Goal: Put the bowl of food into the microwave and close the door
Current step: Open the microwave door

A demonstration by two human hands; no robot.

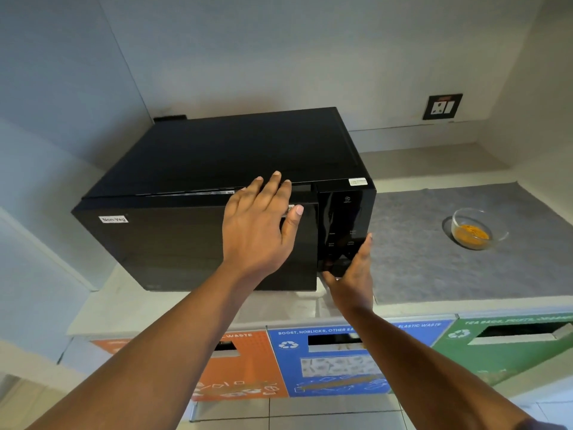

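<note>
A black microwave (192,169) stands on the counter, its door (173,243) slightly ajar along the top edge. My left hand (260,221) lies flat on the door's upper right, fingers spread over the top rim. My right hand (353,274) touches the lower part of the control panel (344,225), fingers apart and holding nothing. A clear glass bowl (476,228) with orange-yellow food sits on the grey mat to the right, apart from both hands.
The grey mat (434,259) covers the counter right of the microwave. A wall socket (441,106) is at the back right. Below the counter edge are orange (248,367), blue (335,361) and green (508,342) waste bins with slots.
</note>
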